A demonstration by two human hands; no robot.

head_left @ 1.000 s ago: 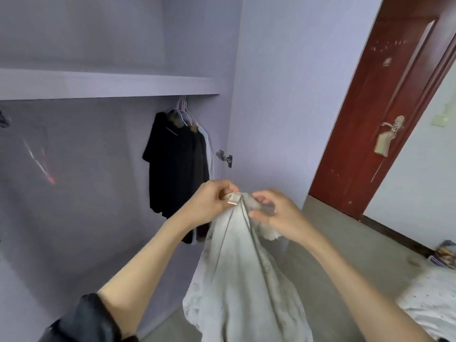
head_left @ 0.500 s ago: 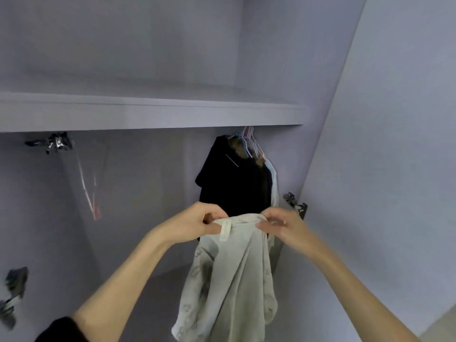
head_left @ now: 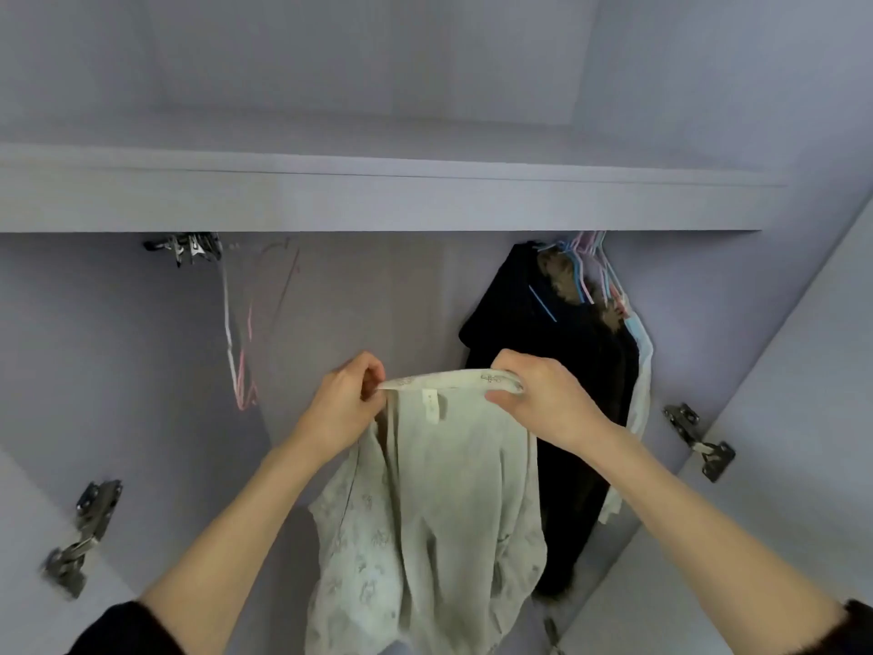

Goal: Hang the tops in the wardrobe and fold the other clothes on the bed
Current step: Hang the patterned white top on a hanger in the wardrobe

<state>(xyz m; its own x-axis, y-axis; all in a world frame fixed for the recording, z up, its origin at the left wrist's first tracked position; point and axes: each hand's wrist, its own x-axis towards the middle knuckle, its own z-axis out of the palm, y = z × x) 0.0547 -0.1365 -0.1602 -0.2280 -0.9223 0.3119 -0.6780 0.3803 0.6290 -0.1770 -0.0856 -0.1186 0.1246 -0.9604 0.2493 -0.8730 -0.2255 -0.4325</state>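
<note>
1. The pale top (head_left: 439,503) hangs in front of the open wardrobe (head_left: 378,200), held up by its neckline. The neckline runs level from side to side, stretched taut between the two hands. The rest of the cloth drops straight down, so its long axis is vertical and the hem points to the floor. A small white label (head_left: 430,405) sits just under the middle of the neckline, facing the person.

2. The left hand (head_left: 347,408) pinches the left end of the neckline, thumb and fingers curled in on the cloth, knuckles toward the wardrobe. Its forearm comes up from the lower left, with a dark sleeve (head_left: 123,628) at the elbow.

3. The right hand (head_left: 543,399) grips the right end of the neckline, fingers folded over the edge and thumb underneath. Its forearm rises from the lower right.

4. Just behind the top, to its right, dark garments (head_left: 543,380) hang from coloured hangers (head_left: 590,271) under the wardrobe's shelf, with a white piece (head_left: 640,385) at the far side of them.

5. Behind the top to its left, what look like empty wire hangers (head_left: 241,366) dangle; they are thin and blurred.

6. Metal hinges (head_left: 699,442) are fixed to the wardrobe's side panels, on either side of the top.
</note>
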